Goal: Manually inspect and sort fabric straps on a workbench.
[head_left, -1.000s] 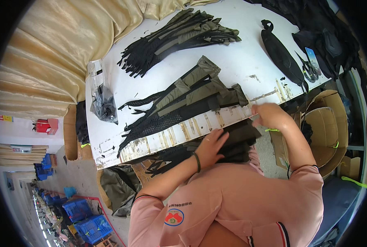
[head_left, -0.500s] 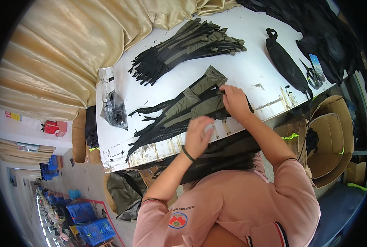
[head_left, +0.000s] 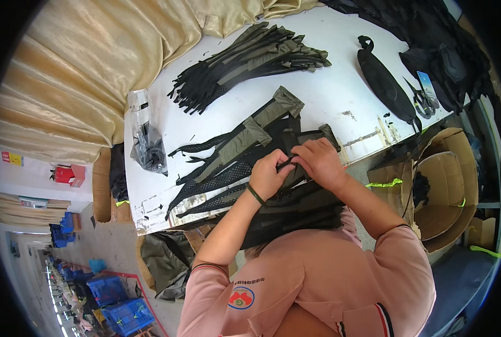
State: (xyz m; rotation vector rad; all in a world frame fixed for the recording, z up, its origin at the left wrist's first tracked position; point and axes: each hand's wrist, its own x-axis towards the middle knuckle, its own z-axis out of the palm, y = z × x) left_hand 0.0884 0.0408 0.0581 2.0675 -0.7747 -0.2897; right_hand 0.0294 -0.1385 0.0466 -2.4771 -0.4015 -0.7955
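My left hand and my right hand are close together near the front edge of the table. Both pinch the black edge of a black mesh and olive fabric piece. Its mesh tail runs left along the table edge, and part of it is hidden under my fingers. Just beyond lie similar olive fabric pieces with black mesh strips, overlapping one another. More dark fabric hangs over or rests below the edge, against my body.
A thick stack of matching strips lies farther back on the white table. A clear plastic bag is at left. To the right are a black padded strap, scissors and black cloth. Cardboard boxes stand beside the table.
My hands have come together, the left previously raised and empty. The right has moved down toward me. A mesh piece now lies nearer the edge, gripped by both hands.
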